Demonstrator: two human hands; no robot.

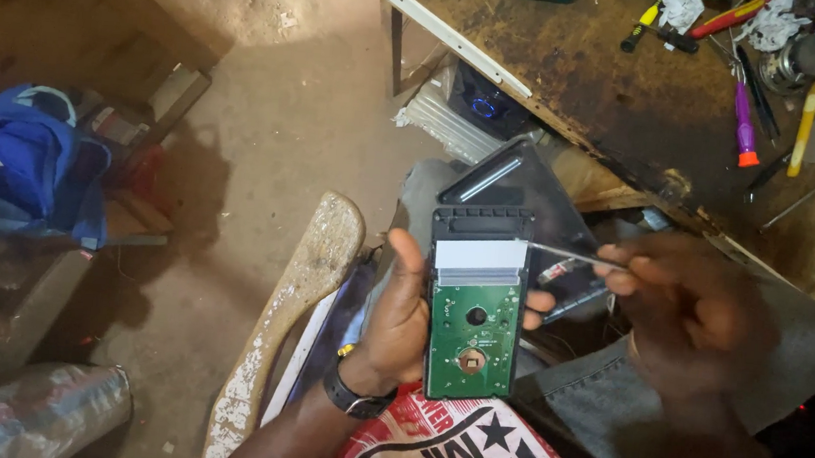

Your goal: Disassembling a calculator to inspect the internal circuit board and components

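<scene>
Head view: a dark, stained table (622, 91) crosses the top right, strewn with screwdrivers (744, 125) and crumpled paper (771, 23). A blue bag (20, 165) lies at far left above the dirt floor (282, 103), and a worn wooden plank (291, 297) leans beside the left hand (400, 321).

That hand's fingers wrap the black-framed device (476, 302), held upright over the lap: green circuit board (474, 336) below, pale ribbon strip (481, 256) above.

The right hand (687, 309) is blurred; its fingers pinch a thin metal tool (565, 255), whose tip touches the device's upper right edge. A grey casing (518, 175) sits partly hidden behind.
</scene>
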